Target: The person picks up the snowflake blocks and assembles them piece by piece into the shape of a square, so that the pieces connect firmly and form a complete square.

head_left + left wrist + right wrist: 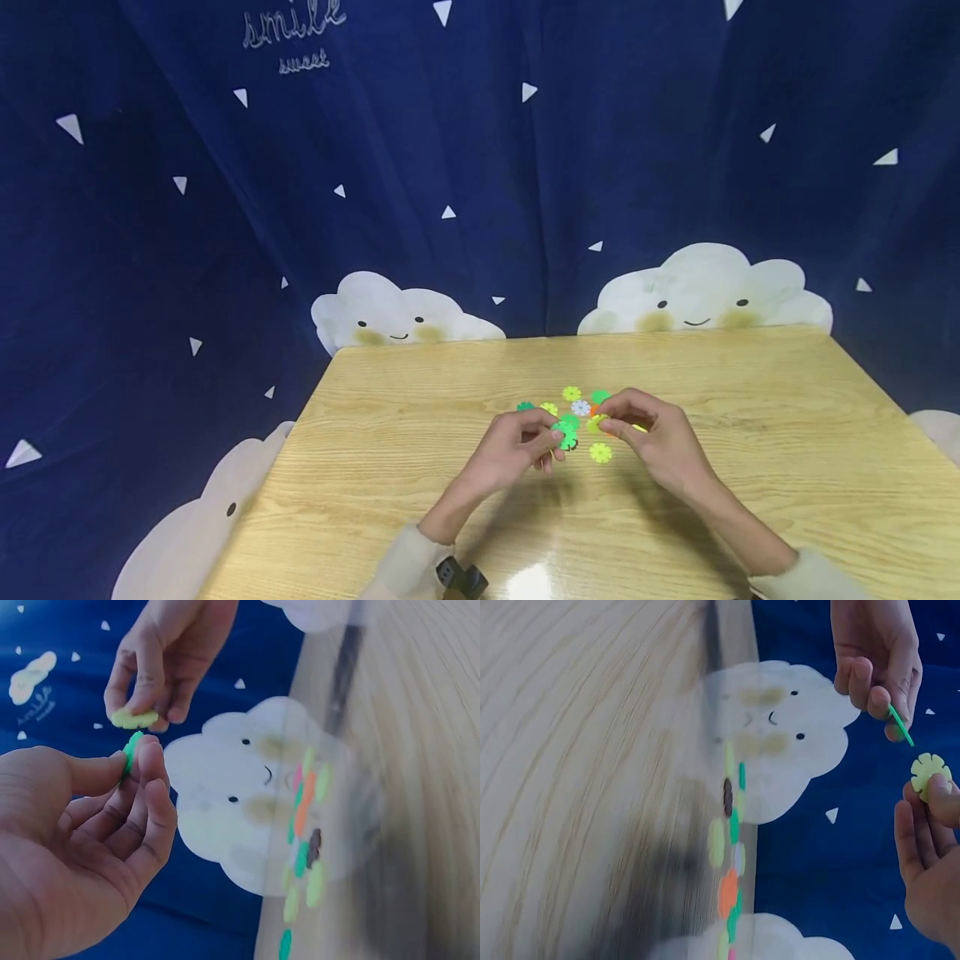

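My left hand [513, 447] pinches a green notched plastic disc [131, 752], a flower-shaped snowflake piece, between thumb and index finger. Held edge-on in the right wrist view, the green disc [901, 726] looks like a thin strip. Opposite it, my right hand [663, 442] pinches a yellow notched disc [928, 776] by its rim. The two discs face each other with a small gap between them, above the table. The other fingers of both hands are loosely bent.
Loose notched discs lie on the wooden table [390, 442] under and behind the hands: a yellow disc [601, 452], a white disc [581, 407], a dark green disc [525, 406] and several others. Behind the table hangs a dark blue curtain [420, 150] with clouds.
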Demonstrator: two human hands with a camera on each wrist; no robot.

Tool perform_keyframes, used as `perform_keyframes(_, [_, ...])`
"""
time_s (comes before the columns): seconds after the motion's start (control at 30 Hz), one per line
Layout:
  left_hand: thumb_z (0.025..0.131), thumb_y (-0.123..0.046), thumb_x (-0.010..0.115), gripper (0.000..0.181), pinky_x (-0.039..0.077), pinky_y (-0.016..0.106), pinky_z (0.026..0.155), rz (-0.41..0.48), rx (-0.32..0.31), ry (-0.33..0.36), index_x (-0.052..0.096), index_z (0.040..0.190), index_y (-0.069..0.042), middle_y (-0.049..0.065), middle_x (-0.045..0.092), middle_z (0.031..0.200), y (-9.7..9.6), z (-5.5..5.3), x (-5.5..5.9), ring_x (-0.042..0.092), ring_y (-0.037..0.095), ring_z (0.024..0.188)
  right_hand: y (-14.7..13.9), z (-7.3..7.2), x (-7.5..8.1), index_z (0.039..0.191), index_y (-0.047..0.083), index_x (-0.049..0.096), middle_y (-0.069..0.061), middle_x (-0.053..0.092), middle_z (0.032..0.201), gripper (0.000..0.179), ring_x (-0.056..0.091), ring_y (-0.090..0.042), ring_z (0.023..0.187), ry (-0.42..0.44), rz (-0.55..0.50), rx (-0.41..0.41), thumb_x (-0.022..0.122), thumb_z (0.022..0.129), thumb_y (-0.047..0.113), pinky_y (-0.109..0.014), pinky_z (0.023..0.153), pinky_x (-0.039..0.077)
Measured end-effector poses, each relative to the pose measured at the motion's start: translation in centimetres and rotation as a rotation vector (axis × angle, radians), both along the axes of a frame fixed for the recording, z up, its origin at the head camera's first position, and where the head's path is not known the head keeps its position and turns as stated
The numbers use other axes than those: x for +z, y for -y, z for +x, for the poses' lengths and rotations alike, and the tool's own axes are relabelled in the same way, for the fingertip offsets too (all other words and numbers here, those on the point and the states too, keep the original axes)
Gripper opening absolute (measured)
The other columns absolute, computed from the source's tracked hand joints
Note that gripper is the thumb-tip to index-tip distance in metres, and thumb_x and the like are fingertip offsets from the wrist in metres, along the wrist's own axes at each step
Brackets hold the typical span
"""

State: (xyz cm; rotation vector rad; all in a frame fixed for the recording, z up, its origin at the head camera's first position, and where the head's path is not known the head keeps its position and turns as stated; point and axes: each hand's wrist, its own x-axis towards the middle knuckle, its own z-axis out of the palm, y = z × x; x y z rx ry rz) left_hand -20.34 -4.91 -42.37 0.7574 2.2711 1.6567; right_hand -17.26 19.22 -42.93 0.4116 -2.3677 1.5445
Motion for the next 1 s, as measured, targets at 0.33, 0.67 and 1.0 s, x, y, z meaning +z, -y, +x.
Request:
perform_keyframes(0.33, [0.104, -0.014, 0.064, 0.012, 0.063, 0.038, 0.064, 0.049, -0.048, 0.022, 0.072, 0.104, -0.005, 0.002, 0.069, 0.072, -0.5, 0.5, 0.9, 0.069, 0.032, 0.065, 1.2, 0.8, 0.6, 0.098, 0.011, 0.072, -0.005, 0.075, 0.093, 0.009, 0.072, -0.010, 0.091, -0.027, -0.090, -0.007, 0.077, 0.092, 0.005, -0.020, 0.089, 0.057])
perform_keyframes(0.67, [0.106, -0.016, 0.061, 0.014, 0.060, 0.063, 0.074, 0.068, -0.110, 0.041, 0.071, 0.105, -0.007, -0.001, 0.067, 0.073, -0.3, 0.7, 0.7, 0.066, 0.015, 0.065, 1.4, 0.9, 0.5, 0.097, 0.012, 0.071, -0.008, 0.072, 0.092, 0.009, 0.071, -0.009, 0.089, -0.019, -0.089, -0.033, 0.075, 0.094, 0.005, -0.022, 0.086, 0.057])
perform_keyframes(1.0, [0.106, -0.017, 0.061, 0.015, 0.061, 0.058, 0.073, 0.078, -0.129, 0.059, 0.070, 0.104, -0.005, -0.001, 0.065, 0.072, -0.2, 0.8, 0.5, 0.066, 0.028, 0.067, 2.0, 1.2, 0.6, 0.096, 0.012, 0.071, -0.011, 0.071, 0.094, 0.012, 0.070, -0.008, 0.093, -0.033, -0.084, -0.022, 0.075, 0.093, 0.001, -0.025, 0.088, 0.058])
